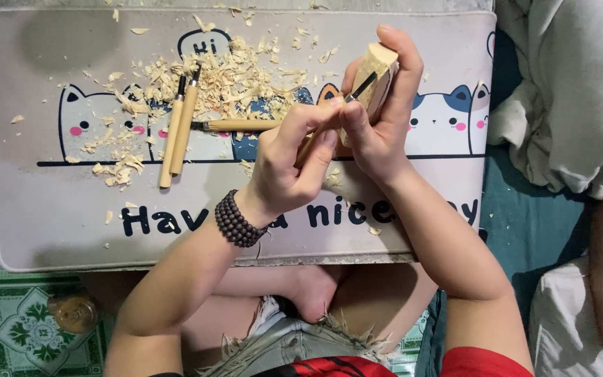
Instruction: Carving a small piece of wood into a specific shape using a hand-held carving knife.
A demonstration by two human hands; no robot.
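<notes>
The right hand point(378, 119) wraps its fingers around a pale, rough-cut wood block point(377, 73), thumb pressed low on its face. The left hand point(291, 157) pinches the wooden handle of a carving knife point(357, 89), whose thin dark blade lies against the block. Both hover over the right half of a smooth printed mat point(43, 209) with cartoon cats. Left of the block, three slim wooden-handled tools point(179, 129) lie on the mat amid curled, pale shavings point(225, 77); the mat's near-left stretch is mostly bare. Dark beads point(239, 220) ring the left wrist. Right of the mat's edge, crumpled white cloth point(567, 91) crowds in.
</notes>
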